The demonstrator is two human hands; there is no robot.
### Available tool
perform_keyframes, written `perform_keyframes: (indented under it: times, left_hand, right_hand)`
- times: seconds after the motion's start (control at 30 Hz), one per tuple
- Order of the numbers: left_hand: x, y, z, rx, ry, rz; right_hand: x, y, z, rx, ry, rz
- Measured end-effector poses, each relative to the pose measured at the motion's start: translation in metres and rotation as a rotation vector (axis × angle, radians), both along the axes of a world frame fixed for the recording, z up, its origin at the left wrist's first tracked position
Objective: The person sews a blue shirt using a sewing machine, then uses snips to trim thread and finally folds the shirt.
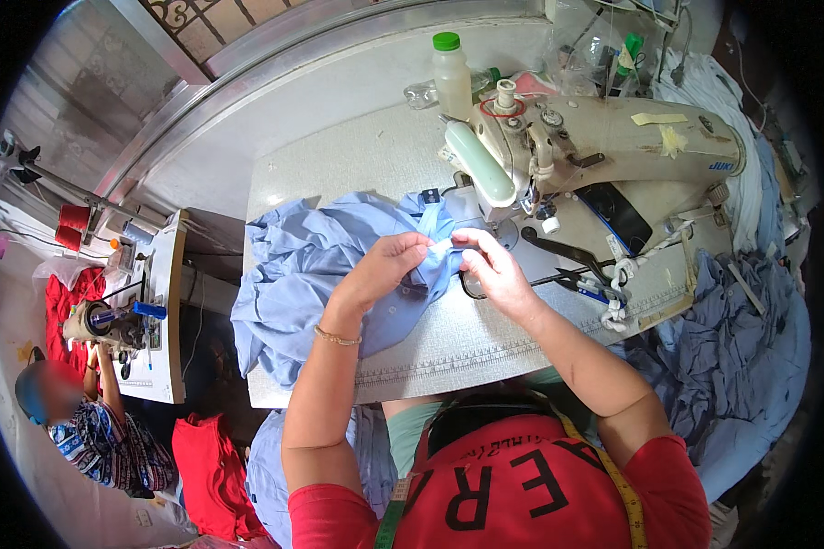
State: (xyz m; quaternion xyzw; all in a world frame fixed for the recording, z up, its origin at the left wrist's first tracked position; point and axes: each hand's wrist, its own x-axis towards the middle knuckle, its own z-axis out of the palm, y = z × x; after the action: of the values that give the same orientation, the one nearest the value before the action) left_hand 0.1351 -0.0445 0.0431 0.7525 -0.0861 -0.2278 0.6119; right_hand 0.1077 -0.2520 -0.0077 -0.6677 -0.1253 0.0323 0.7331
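Observation:
A light blue shirt [320, 265] lies bunched on the sewing table, with a dark label near its upper edge. My left hand [386, 267] pinches a folded edge of the shirt between thumb and fingers. Close beside it, my right hand [498, 273] has thumb and forefinger closed on the same edge, a small pale strip showing between the two hands. The shirt's edge is just left of the sewing machine's [604, 137] needle area, and the cloth is apart from the needle as far as I can see.
Right of my hands lie a black phone [613, 218], scissors [563, 252] and a knotted white cord [618, 293]. A green-capped bottle [451, 78] stands behind the machine. Blue cloth [723, 357] heaps at the right. A person [110, 439] sews at another table far left.

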Motion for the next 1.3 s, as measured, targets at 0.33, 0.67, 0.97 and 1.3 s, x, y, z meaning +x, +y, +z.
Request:
perform_keyframes:
  times: [0.33,0.67,0.97,1.3]
  left_hand:
    - [-0.004,-0.009,0.001,0.142,-0.109,-0.113]
    - [-0.013,-0.011,-0.005,0.315,-0.366,-0.108]
    - [-0.018,-0.013,-0.011,0.377,-0.383,-0.038]
    - [-0.025,-0.021,-0.01,0.369,-0.377,0.029]
  right_hand:
    - [0.003,-0.004,0.004,0.065,0.137,0.107]
    - [0.008,-0.006,-0.008,0.042,0.11,0.079]
    - [0.006,-0.008,-0.004,0.025,0.128,0.09]
    - [0.005,-0.007,-0.006,0.058,0.106,0.103]
